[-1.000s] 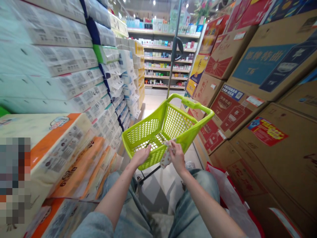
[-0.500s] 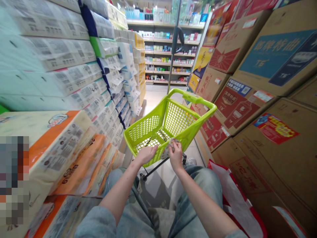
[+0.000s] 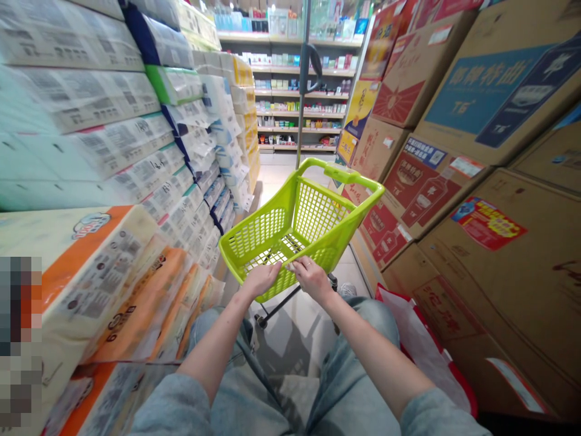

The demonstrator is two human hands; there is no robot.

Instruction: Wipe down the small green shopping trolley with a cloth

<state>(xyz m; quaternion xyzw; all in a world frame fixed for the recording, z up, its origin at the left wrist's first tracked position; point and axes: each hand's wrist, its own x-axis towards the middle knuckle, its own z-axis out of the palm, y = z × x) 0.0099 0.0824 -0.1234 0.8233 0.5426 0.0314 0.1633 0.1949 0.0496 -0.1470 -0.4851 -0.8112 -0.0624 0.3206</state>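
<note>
A lime-green plastic shopping basket on wheels (image 3: 254, 233) stands in the narrow aisle just in front of my knees, with nothing showing inside it. My left hand (image 3: 261, 278) grips its near rim, fingers curled over the edge. My right hand (image 3: 311, 277) lies palm down beside it on the same rim, fingers closed over the edge and a ring on one finger. No cloth shows in or under the right hand.
Stacked tissue packs (image 3: 113, 151) wall the left side. Tall piles of cardboard boxes (image 3: 476, 121) line the right. A red and white bag (image 3: 422, 351) leans against the boxes by my right leg. A metal pole (image 3: 302, 85) and stocked shelves (image 3: 290, 60) close the far end.
The patterned cloth held in my right hand has gone out of sight. That hand moved up and turned palm down onto the basket rim. The left hand stayed on the rim.
</note>
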